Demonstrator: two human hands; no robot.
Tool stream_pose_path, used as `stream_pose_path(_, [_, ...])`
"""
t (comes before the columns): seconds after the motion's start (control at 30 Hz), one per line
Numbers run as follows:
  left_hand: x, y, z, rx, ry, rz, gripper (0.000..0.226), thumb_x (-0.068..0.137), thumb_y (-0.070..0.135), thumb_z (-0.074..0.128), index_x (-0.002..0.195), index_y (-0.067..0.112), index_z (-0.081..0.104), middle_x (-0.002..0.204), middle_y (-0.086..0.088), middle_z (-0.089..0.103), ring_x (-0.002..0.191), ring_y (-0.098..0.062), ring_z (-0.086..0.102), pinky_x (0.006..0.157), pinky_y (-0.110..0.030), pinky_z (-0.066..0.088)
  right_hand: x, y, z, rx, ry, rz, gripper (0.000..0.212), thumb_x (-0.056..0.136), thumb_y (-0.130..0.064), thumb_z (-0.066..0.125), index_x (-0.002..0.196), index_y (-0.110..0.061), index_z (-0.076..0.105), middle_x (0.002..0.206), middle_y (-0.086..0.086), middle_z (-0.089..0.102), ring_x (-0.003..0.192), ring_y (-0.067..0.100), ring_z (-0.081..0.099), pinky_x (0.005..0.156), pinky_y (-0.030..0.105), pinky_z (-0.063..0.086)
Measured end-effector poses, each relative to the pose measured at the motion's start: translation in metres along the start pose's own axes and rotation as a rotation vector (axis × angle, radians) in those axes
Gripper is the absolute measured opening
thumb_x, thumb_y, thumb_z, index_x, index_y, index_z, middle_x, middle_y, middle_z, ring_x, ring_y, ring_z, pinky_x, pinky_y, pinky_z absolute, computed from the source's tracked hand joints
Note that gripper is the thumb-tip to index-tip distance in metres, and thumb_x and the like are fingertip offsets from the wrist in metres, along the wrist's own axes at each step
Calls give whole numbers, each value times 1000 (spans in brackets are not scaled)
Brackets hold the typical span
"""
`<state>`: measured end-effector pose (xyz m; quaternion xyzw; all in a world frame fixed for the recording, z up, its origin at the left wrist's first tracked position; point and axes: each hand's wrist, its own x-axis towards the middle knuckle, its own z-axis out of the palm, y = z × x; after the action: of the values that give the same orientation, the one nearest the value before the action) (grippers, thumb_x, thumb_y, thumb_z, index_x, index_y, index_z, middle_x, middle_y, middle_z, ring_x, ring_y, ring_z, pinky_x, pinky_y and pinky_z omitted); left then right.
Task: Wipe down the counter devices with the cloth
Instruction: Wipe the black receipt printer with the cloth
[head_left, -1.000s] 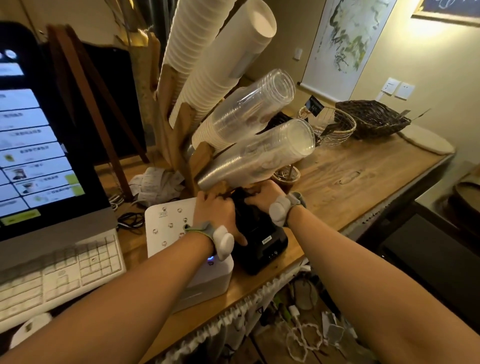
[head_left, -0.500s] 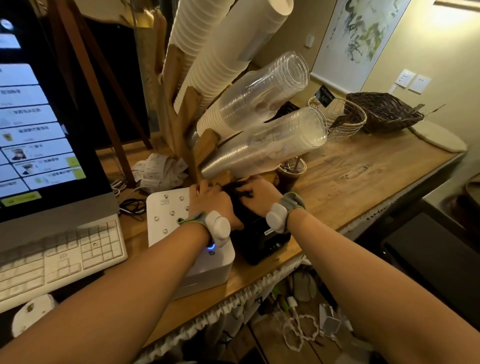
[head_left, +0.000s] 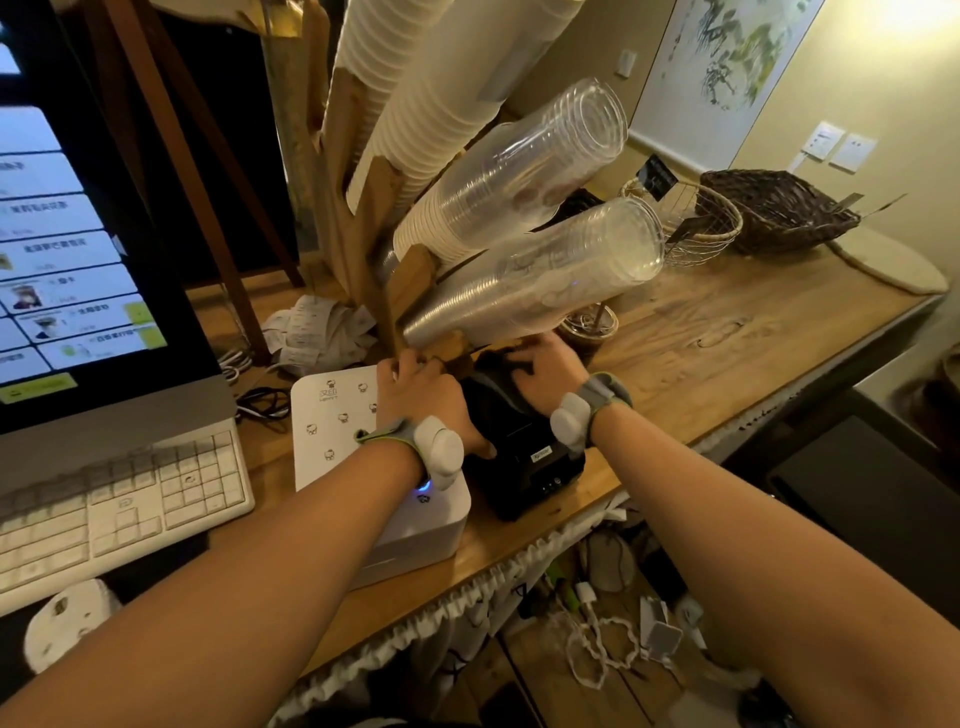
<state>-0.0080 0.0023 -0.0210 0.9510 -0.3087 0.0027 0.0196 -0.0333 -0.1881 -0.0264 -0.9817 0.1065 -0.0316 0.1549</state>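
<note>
A small black receipt printer (head_left: 524, 462) stands on the wooden counter (head_left: 727, 343) beside a white box-shaped device (head_left: 332, 415). My right hand (head_left: 545, 369) presses a dark cloth (head_left: 493, 364) onto the printer's back top. My left hand (head_left: 421, 395) rests against the printer's left side, over the white device's edge, fingers curled at the base of the cup rack. Both wrists wear grey bands with white pods. Much of the cloth is hidden under my fingers.
A wooden rack (head_left: 374, 249) holds several stacks of paper cups (head_left: 415, 104) and clear plastic cups (head_left: 545, 280) just above my hands. A touchscreen terminal (head_left: 78, 260) and white keyboard (head_left: 119, 514) sit left. Crumpled receipts (head_left: 317, 332), a small cup (head_left: 589, 327), and baskets (head_left: 779, 208) lie behind.
The right hand with the cloth has stayed on the printer's back top, shifting slightly toward the rear. The left hand has slid a little further back along the printer's side.
</note>
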Motion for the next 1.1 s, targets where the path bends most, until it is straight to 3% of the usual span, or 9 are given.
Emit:
stream_pose_path(0.1, [0,-1,1,6,-10,0,79,40,92,53,87,30,68,117,6,53,115,-27,34,93,-44,25,14,0,6,31,31,192,32,92,-28,52,110,-10,70,128,11,52,114,32,55,94,33,48])
stream_pose_path(0.27, [-2,-1,3,24,32,6,90,40,93,52,103,31,64,115,6,55,113,-26,36,92,-42,26,-13,-33,18,85,-58,-141,33,93,-22,51,121,-25,68,126,3,62,113,22,57,99,34,47])
stream_pose_path(0.33, [-1,-1,4,23,28,8,90,40,93,50,104,32,65,117,6,55,114,-26,35,94,-43,27,-11,-23,11,33,-87,-177,35,91,-20,51,122,-26,67,127,1,63,114,21,58,101,35,46])
stream_pose_path(0.4, [-1,-1,3,24,12,4,85,40,93,49,95,32,69,119,6,55,114,-27,35,94,-44,27,4,-4,3,-40,-76,-48,34,88,-24,48,116,-25,69,123,2,67,114,27,59,99,38,47])
stream_pose_path(0.53, [0,-2,3,21,4,-7,81,38,93,49,85,31,70,118,6,55,114,-26,34,94,-45,27,16,1,10,12,-42,228,41,82,-49,39,113,-40,64,113,4,67,112,36,47,94,45,45])
stream_pose_path(0.63, [0,-1,3,22,16,-6,86,39,93,50,97,32,66,116,5,55,114,-27,35,93,-44,28,5,-26,29,-93,-9,66,34,92,-47,40,117,-44,63,124,-7,62,122,30,38,100,43,32])
stream_pose_path(0.73, [-1,0,3,29,25,0,88,41,93,49,102,32,65,116,5,56,113,-27,35,93,-44,29,5,-24,24,-110,-43,-58,33,94,-44,40,117,-43,63,128,-16,60,129,19,41,105,42,22])
stream_pose_path(0.93, [0,0,5,19,11,-25,86,36,93,50,94,31,67,116,7,55,113,-25,34,93,-45,28,30,-19,15,-192,-144,106,34,92,-37,38,105,-26,68,118,-1,64,116,21,53,102,40,29])
stream_pose_path(1.1, [0,1,7,48,43,-16,91,35,94,48,101,33,65,115,7,56,112,-25,35,93,-44,27,21,-42,31,-214,-189,-214,34,95,-36,34,112,-33,62,125,-7,64,123,17,52,103,43,26])
